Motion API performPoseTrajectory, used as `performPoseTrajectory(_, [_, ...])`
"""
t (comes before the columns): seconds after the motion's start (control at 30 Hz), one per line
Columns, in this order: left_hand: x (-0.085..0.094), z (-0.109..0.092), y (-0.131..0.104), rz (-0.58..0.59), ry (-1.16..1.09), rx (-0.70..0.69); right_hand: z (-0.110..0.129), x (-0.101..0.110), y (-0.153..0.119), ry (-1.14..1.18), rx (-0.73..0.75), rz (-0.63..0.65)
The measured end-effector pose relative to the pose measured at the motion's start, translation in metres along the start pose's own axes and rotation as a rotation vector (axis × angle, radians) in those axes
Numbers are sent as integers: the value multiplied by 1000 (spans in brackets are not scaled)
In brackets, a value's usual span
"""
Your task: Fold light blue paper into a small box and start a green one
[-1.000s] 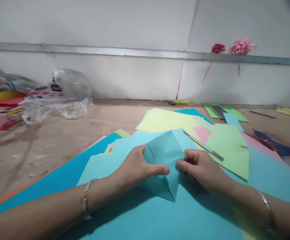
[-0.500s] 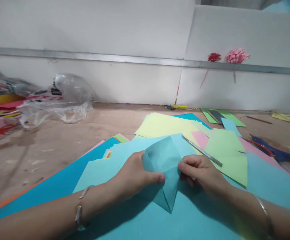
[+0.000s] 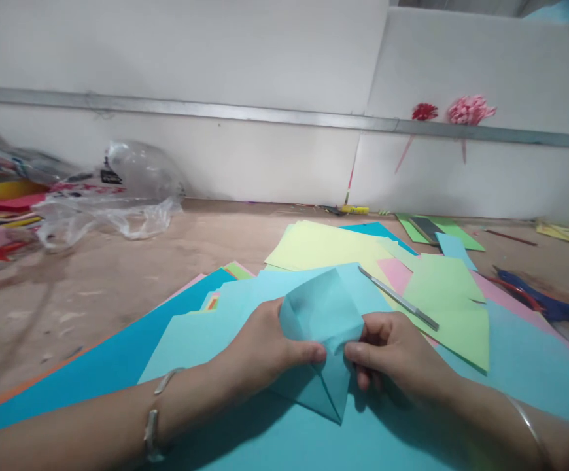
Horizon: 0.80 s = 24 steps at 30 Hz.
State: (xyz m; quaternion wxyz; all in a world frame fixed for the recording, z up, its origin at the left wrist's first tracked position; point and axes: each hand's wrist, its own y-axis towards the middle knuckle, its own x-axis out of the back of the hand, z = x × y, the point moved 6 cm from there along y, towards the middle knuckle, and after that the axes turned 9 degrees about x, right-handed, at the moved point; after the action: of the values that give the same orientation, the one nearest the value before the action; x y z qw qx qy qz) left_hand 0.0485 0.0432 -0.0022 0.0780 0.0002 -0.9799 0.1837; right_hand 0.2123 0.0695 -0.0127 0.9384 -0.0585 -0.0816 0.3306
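Pointing lengthwise nearward, folded blue paper (image 3: 322, 313)

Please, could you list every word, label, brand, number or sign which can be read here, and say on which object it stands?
No text can be quoted with certainty.
Clear plastic bag: red print and a black patch with pale marks, too blurred to read.
Packet beside it: coloured print, too blurred to read.
Folded light blue paper in the hands: no writing visible.
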Motion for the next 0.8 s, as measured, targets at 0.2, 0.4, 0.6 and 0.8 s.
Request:
performPoseTrajectory(0.2, [0, 0, -1, 15, 0, 1, -9, 1, 2, 155, -41, 18])
performPoseTrajectory(0.4, [3, -3, 1, 17, 195, -62, 14, 10, -2, -166, 140, -117])
performPoseTrajectory(0.6, [21, -39, -35, -686, 627, -961, 11, 20, 1, -23, 119, -280])
performPoseTrajectory(0.8, [-23, -33, -74, -620, 1071, -1520, 8, 16, -5, 118, 107, -330])
